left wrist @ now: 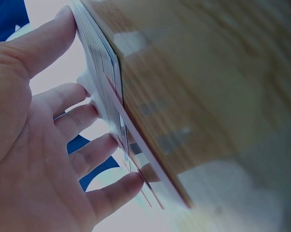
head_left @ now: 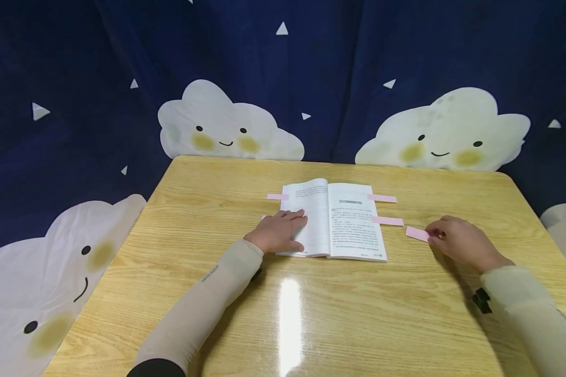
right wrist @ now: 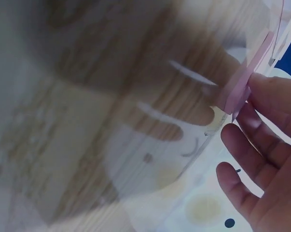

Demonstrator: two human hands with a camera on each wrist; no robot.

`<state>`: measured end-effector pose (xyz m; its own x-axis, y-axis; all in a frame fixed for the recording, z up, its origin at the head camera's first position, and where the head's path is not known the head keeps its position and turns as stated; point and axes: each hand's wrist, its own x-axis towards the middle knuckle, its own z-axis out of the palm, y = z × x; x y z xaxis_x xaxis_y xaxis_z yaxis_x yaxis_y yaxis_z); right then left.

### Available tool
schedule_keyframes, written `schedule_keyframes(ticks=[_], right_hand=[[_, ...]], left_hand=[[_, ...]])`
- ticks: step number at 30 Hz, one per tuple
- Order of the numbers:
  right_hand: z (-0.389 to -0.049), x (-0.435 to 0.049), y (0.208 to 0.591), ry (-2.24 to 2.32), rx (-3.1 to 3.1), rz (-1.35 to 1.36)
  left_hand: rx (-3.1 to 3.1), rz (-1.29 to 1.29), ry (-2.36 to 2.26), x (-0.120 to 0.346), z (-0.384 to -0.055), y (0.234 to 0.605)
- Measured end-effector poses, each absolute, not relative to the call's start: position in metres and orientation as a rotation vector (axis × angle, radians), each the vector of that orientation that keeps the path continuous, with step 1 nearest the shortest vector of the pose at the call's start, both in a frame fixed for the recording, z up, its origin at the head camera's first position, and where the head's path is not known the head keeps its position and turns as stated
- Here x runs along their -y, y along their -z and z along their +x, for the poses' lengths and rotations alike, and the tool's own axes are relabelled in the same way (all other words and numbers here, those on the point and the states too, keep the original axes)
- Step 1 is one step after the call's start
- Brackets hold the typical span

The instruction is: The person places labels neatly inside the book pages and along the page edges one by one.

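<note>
An open book [head_left: 356, 238] lies on the table, printed pages facing up. Across its left page rests my left hand [head_left: 279, 230], fingers spread; the left wrist view shows those fingers [left wrist: 104, 193] straight along the book's page edges [left wrist: 94, 53]. Pink sticky tabs stick out past both sides, among them an upper right tab [head_left: 383, 198], a lower right tab [head_left: 389, 221] and an upper left tab [head_left: 277, 197]. To the right of the book, my right hand [head_left: 462, 242] pinches a pink sticky-note pad [right wrist: 242, 87] between thumb and index finger, its other fingers loosely bent.
The wooden table [head_left: 358, 314] is glossy, with a bright reflection in front of the book. Behind it hangs a dark blue curtain [head_left: 330, 68] with white cloud faces and small triangles. Beige sleeves cover both forearms, and a dark strap [head_left: 482, 300] shows at the right wrist.
</note>
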<state>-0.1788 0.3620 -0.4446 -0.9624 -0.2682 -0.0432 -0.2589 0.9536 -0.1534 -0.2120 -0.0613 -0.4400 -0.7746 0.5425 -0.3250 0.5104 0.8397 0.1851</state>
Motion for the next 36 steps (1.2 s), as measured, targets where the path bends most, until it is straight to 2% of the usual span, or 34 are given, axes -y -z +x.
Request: schedule_keyframes(ticks=[14, 36], right_hand=[[-0.1784, -0.3579, 0.4444, 0.155, -3.07, -0.354], [-0.1829, -0.3553, 0.4393, 0.113, -3.095, -0.459]], left_hand=[[-2.652, 0.801, -0.117, 0.0618, -0.2124, 0.4424], [-2.659, 0.831, -0.118, 0.0634, -0.215, 0.4416]])
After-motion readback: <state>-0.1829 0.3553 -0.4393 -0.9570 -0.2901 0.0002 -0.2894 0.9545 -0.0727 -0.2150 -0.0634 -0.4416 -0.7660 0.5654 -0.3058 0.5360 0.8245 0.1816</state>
